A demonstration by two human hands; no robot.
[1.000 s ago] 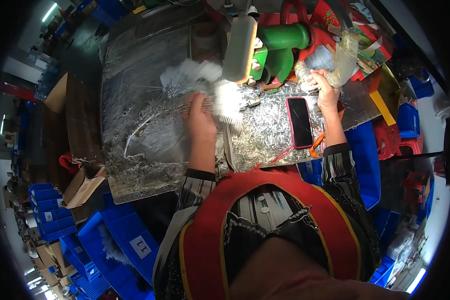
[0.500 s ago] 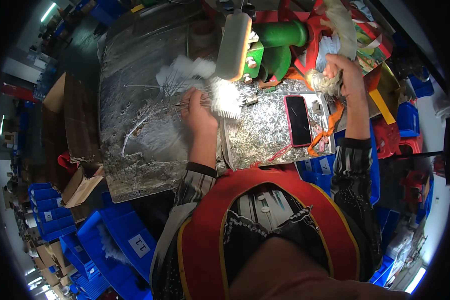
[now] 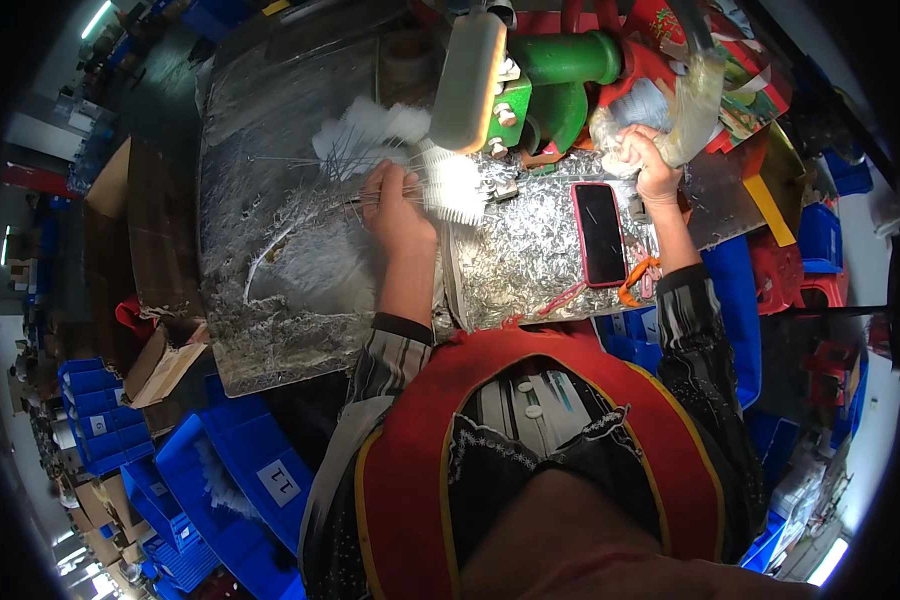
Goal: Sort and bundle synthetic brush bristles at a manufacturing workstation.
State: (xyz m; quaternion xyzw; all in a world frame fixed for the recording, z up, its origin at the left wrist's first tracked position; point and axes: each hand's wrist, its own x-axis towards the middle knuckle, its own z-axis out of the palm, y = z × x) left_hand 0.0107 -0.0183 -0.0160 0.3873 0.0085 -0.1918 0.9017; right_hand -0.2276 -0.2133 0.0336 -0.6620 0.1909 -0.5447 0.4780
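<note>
White bristles, just right of left grip

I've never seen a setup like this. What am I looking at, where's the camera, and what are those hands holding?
There is no robot here: these are a person's bare hands. The view comes from a wide fisheye camera worn on the head, looking down, so straight edges bend near the rim.

The left hand pinches thin wires; white bristles show just beside it, under bright light. The right hand grips a curved, wrapped handle next to a green machine.

On the dark worktop lies a white bristly pile; a phone rests on the silvery surface.
</note>
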